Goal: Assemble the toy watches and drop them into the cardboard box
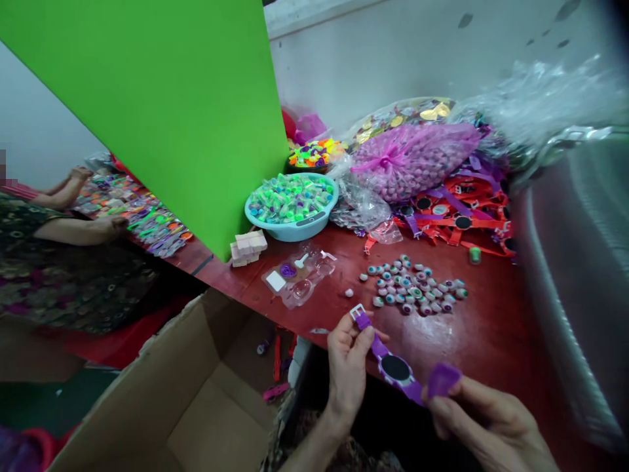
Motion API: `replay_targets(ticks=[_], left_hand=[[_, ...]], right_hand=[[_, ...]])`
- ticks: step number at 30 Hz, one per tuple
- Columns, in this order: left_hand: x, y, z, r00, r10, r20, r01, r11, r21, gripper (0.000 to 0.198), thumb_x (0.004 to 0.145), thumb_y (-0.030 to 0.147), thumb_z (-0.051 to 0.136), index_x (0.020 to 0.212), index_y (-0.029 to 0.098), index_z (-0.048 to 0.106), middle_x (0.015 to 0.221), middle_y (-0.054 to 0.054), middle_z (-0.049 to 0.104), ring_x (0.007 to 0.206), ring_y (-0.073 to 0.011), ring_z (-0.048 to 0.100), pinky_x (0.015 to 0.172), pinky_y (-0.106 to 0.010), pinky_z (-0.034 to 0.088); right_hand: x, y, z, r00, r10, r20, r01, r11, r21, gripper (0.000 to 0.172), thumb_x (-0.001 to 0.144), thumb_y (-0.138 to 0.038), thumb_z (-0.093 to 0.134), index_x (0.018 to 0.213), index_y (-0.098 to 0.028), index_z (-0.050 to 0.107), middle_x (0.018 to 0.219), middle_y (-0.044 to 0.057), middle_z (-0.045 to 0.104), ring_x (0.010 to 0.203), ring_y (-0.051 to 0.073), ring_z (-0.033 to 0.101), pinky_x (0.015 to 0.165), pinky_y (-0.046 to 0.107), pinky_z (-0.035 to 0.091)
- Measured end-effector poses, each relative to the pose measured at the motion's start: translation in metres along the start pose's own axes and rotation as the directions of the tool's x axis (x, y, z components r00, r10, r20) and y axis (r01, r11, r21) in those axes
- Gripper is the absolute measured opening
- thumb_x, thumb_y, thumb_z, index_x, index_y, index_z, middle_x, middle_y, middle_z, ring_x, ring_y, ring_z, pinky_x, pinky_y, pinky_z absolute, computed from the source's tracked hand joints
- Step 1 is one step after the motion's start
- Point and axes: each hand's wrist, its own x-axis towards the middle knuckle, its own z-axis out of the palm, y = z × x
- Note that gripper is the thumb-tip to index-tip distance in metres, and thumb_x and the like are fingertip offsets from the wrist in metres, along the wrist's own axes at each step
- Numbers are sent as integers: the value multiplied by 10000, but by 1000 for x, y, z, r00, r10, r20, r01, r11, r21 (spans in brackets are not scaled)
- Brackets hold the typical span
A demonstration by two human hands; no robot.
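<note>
A purple toy watch (394,368) with a round black face and a white buckle stretches between my two hands, over the table's near edge. My left hand (347,367) pinches the strap just below the buckle. The other end of the strap is in the fingers of my right hand (484,419), where its purple tip curls up, somewhat blurred. Beyond the watch, several small eyeball-patterned pieces (417,288) lie loose on the red table (344,242). A clear plastic tray (299,278) with a purple ring and white parts lies left of them.
Behind stand a light-blue basin (299,229) of green capsules, a pink mesh bag (417,154) and a heap of red and purple watches (457,210). An open cardboard box (211,393) is below left. A large plastic-wrapped object (580,275) borders the right. Past the green panel (171,98), another person's arms (78,216) show.
</note>
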Motion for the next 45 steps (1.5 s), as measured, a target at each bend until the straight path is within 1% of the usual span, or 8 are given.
replay_targets(ticks=[6, 13, 22, 30, 38, 41, 43, 45], left_hand=[[-7, -4, -3, 993, 73, 87, -89, 979, 185, 193, 836, 313, 572, 841, 150, 674, 675, -15, 640, 593, -123, 539, 558, -201, 414], [-8, 0, -13, 982, 147, 118, -179, 925, 336, 272, 872, 243, 479, 1022, 179, 697, 716, -24, 658, 565, -130, 526, 568, -225, 414], [-3, -3, -19, 940, 247, 233, -324, 861, 393, 386, 851, 76, 427, 1036, 229, 729, 766, -26, 664, 681, -149, 560, 636, -233, 417], [-2, -4, -20, 892, 303, 336, -432, 792, 432, 341, 901, 112, 454, 1045, 251, 730, 874, -50, 670, 764, -154, 599, 689, -230, 443], [-4, -1, -29, 832, 234, 503, -525, 623, 579, 336, 942, 206, 399, 1015, 192, 727, 876, -103, 620, 821, -191, 594, 703, -260, 455], [-6, -1, -34, 783, 241, 573, -603, 520, 604, 351, 942, 180, 374, 989, 200, 721, 841, -92, 613, 776, -178, 587, 668, -250, 456], [-7, 0, -37, 754, 245, 609, -641, 474, 604, 353, 940, 158, 361, 1049, 204, 694, 842, -86, 609, 771, -173, 584, 666, -251, 461], [-9, 0, -37, 745, 250, 618, -654, 457, 603, 362, 939, 137, 348, 1143, 177, 645, 844, -86, 599, 763, -170, 578, 651, -255, 462]], right_hand=[[13, -6, 17, 982, 158, 103, -159, 987, 7, 496, 716, -620, 613, 563, -166, 486, 575, -18, 355, 562, 110, 308, 501, 229, 263], [19, 3, 22, 945, 174, 278, -218, 966, 135, 472, 747, -569, 623, 578, -158, 463, 585, -34, 325, 573, 93, 245, 524, 228, 223], [22, 13, 19, 933, 183, 310, -256, 943, 211, 451, 763, -544, 631, 592, -149, 496, 588, -31, 357, 574, 88, 263, 529, 224, 226], [28, 9, 22, 963, 136, 231, -200, 939, 278, 455, 757, -519, 642, 561, -152, 459, 565, -34, 351, 558, 83, 254, 517, 227, 215], [43, 22, 31, 971, 72, -227, -34, 985, 168, 326, 653, -444, 757, 701, -175, 579, 571, -45, 438, 541, 100, 390, 501, 216, 333], [44, 25, 28, 996, 51, -77, -36, 983, 180, 348, 682, -365, 760, 975, -205, 663, 621, -42, 484, 589, 115, 452, 554, 223, 398], [44, 27, 25, 999, 31, 28, -37, 965, 259, 246, 666, -323, 779, 874, -210, 713, 701, -15, 530, 652, 118, 494, 589, 219, 425], [44, 29, 23, 997, 67, -34, -46, 900, 434, 198, 609, -317, 822, 733, -201, 720, 782, 0, 556, 682, 112, 520, 594, 205, 444]])
